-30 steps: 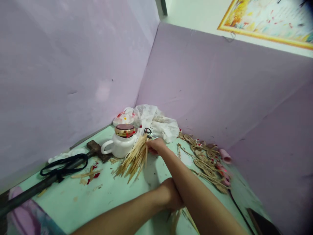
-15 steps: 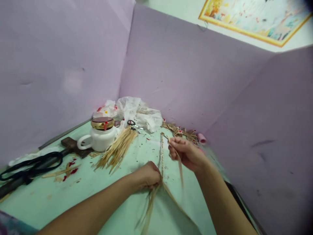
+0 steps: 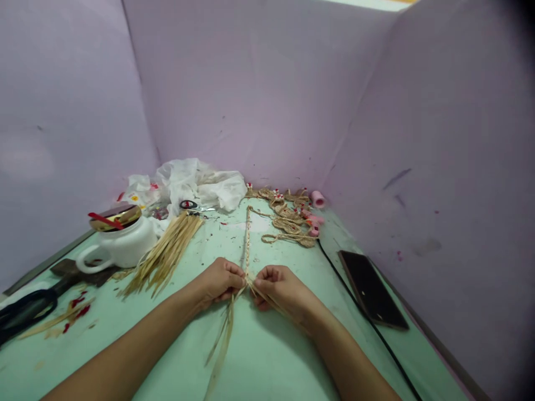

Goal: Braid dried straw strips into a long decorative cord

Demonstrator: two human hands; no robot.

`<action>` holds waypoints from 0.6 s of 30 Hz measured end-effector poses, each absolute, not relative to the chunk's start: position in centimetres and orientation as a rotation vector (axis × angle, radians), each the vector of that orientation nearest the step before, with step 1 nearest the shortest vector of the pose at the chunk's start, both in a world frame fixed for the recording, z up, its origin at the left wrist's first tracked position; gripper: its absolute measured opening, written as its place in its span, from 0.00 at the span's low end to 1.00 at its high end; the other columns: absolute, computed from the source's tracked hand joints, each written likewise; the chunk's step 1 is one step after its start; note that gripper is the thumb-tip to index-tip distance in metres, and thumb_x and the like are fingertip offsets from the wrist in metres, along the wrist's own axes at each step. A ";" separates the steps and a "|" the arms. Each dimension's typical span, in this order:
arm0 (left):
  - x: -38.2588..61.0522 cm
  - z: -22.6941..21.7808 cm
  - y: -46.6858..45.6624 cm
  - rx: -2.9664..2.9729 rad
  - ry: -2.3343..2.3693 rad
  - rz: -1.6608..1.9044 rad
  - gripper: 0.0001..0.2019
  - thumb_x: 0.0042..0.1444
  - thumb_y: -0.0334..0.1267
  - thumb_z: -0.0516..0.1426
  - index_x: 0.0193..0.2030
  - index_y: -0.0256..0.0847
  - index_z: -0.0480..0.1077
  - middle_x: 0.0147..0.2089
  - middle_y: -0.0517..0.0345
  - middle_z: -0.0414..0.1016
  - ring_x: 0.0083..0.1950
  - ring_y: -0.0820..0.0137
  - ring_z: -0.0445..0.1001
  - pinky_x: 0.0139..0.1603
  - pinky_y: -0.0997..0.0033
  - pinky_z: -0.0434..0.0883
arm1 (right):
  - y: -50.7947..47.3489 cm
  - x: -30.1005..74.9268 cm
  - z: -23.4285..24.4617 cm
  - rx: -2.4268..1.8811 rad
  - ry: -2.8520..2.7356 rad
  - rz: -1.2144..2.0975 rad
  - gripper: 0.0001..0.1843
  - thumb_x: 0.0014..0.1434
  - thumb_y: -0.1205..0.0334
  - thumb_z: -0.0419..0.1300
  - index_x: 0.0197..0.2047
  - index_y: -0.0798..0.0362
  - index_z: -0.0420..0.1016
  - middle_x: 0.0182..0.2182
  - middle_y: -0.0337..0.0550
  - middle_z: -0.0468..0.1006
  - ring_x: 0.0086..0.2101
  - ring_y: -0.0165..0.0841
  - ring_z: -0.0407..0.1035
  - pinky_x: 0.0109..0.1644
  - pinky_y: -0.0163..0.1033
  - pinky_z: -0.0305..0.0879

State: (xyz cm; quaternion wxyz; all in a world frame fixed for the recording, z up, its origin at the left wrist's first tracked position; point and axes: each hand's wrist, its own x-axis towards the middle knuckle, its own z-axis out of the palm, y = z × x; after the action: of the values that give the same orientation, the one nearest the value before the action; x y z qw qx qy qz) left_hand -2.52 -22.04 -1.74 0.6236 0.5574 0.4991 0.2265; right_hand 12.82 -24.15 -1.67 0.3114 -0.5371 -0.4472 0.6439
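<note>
A thin straw-coloured braid point(image 3: 248, 239) runs away from me along the green table, up to a point near the back. At its near end, my left hand point(image 3: 224, 281) pinches fibre strands, and loose strands point(image 3: 228, 328) hang down below it toward me. Close beside it, my right hand point(image 3: 276, 285) is closed on other strands that trail back under the wrist. The fingertips of both hands nearly meet where the braid ends. A bundle of cut straw fibres point(image 3: 171, 250) lies to the left of my hands.
On the left stand a white mug point(image 3: 127, 245) with a gold lid, a hammer point(image 3: 67, 278) and dark-handled scissors point(image 3: 27, 312). White plastic bags point(image 3: 200, 181) lie at the back. Coiled braids point(image 3: 288, 214), a pink spool point(image 3: 318, 199), a phone point(image 3: 371, 289) and a black cable point(image 3: 363, 312) are rightward.
My right hand has come down from the far part of the braid to its near end, beside my left hand, and now holds strands there. The view has tilted down and turned right.
</note>
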 end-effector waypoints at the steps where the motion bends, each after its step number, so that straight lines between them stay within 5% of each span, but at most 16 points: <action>1: -2.5 -1.7 -22.1 1.283 1.147 0.521 0.07 0.36 0.37 0.55 0.17 0.36 0.61 0.11 0.67 0.56 0.11 0.82 0.49 0.10 0.80 0.42 | -24.2 12.9 -1.7 -1.415 -1.177 1.701 0.08 0.42 0.63 0.58 0.24 0.55 0.60 0.16 0.35 0.68 0.17 0.25 0.63 0.23 0.32 0.62; 10: -2.6 -1.8 -22.0 1.296 1.118 0.510 0.08 0.38 0.37 0.55 0.16 0.36 0.61 0.11 0.67 0.55 0.10 0.82 0.49 0.09 0.80 0.43 | -23.8 12.8 -2.4 -1.427 -1.249 1.614 0.12 0.44 0.55 0.58 0.25 0.57 0.67 0.16 0.38 0.68 0.17 0.24 0.62 0.21 0.31 0.60; 18: -2.7 -2.1 -21.8 1.280 1.125 0.511 0.05 0.37 0.35 0.54 0.17 0.35 0.63 0.11 0.65 0.58 0.10 0.82 0.49 0.09 0.80 0.43 | -24.0 13.2 -1.4 -1.426 -1.209 1.726 0.08 0.41 0.61 0.57 0.20 0.58 0.65 0.15 0.39 0.70 0.15 0.24 0.61 0.20 0.31 0.58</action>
State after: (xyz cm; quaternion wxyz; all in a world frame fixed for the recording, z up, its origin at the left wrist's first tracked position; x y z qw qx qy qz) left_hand -2.71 -21.81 -2.09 0.6297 0.5588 0.4914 0.2230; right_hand 13.21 -24.00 -1.44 0.2942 -0.5357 -0.4540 0.6483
